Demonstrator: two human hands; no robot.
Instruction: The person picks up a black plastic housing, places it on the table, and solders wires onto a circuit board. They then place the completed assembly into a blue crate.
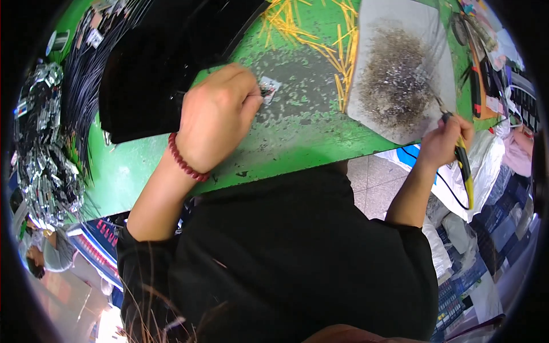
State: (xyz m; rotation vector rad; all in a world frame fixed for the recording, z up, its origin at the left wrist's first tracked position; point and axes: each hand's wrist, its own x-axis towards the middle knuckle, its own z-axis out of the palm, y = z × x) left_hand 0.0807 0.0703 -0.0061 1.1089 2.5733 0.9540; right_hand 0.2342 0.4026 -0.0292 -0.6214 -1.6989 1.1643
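At the middle of the green table (309,146), left of centre: one left hand (220,106), closed, back up, thumb and fingers pinching one small whitish piece (270,90) just above the worn surface. One dark red bead bracelet (186,163) on that wrist.

Toward the right, near edge: one right hand (443,140), fingers wrapped around one yellow-and-black handled tool (463,160). Its slim metal end points away, over one pale sheet (366,108); cannot tell whether it touches. Sheet carries one broad patch of dark grit (394,80).

Far side, between the small piece and the sheet: yellow strips (279,17), dozens, overlapping, not countable exactly; some lie along the sheet's left edge.

Left of the left hand: one large glossy black object (148,74). Farther left, one bundle of thin black wires (97,86), too many to count. At the far left edge, one heap of silvery parts (48,148), number unclear, and one spool (57,43) beyond it. Lower left, off the table: one other person (57,254), in part.
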